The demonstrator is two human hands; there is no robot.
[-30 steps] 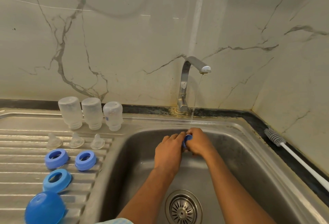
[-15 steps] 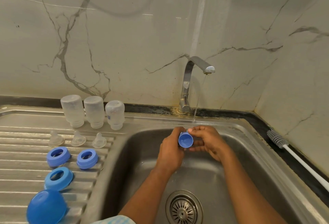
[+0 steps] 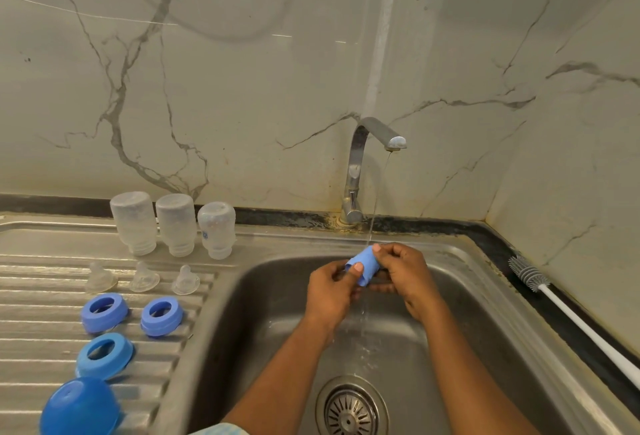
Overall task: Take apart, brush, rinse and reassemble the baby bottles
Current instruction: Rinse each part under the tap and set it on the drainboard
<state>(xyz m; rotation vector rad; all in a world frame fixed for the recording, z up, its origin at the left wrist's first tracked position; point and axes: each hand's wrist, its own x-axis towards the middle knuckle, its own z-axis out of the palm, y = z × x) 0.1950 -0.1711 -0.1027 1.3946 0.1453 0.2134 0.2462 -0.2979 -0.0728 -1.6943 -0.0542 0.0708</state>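
Sink with drainboard to its left. Brush lies on the counter edge to the right. Tap is running, stream landing on a blue cap held over the basin. Left hand and right hand both pinch that cap, fingers curled around it. On the drainboard: three bottles inverted at the back, blue dome at the front, three blue rings mid, three clear nipples in a row between bottles and rings.
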